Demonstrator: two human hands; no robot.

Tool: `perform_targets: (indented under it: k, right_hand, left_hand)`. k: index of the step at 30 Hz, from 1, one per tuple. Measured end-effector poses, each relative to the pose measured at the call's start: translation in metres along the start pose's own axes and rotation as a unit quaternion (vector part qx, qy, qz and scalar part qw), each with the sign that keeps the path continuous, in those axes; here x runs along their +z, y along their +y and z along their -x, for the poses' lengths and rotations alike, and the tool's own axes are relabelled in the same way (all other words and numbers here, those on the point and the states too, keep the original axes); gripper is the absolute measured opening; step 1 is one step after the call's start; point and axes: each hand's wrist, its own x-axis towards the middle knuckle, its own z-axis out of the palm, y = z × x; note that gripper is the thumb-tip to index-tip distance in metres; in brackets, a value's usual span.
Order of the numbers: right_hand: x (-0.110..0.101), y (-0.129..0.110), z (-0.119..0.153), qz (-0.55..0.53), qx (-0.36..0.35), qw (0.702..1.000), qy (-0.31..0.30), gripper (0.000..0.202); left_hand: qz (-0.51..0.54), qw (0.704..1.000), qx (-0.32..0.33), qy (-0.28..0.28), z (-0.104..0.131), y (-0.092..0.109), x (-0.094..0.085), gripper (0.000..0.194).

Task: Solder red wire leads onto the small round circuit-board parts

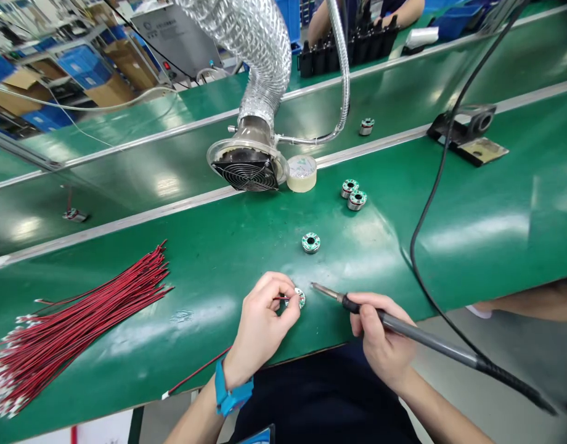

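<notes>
My left hand [264, 317], a blue band on its wrist, pinches a red wire [199, 370] against a small round part with a green board [301, 298]. The wire runs back under the wrist to a white connector at the table's edge. In my right hand [384, 336] is a soldering iron [417, 336], its tip pointing left, a little to the right of that part and apart from it. Another round part [310, 243] sits just beyond my hands, and two more [357, 200] touch each other farther back.
A bundle of red wires [89, 320] lies at left. A fan with a foil duct [251, 163] hangs beyond my hands, beside a tape roll [302, 174]. An iron stand [473, 132] is at back right; the iron's black cable [415, 246] crosses the right side. Another person's arms [406, 11] show behind.
</notes>
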Motion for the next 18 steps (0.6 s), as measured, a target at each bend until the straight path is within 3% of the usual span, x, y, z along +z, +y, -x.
perform_targets:
  k: [7,18]
  right_hand:
    - [-0.001,0.007,0.007,0.023,0.003,0.999,-0.022,0.023]
    - [0.000,-0.007,-0.005,0.062,-0.113,0.991,-0.032,0.018]
  left_hand:
    - [-0.001,1.000,-0.005,0.008,-0.001,0.000,0.001,0.014]
    - [-0.024,0.999,0.021,0.017,0.001,0.001,0.003,0.014]
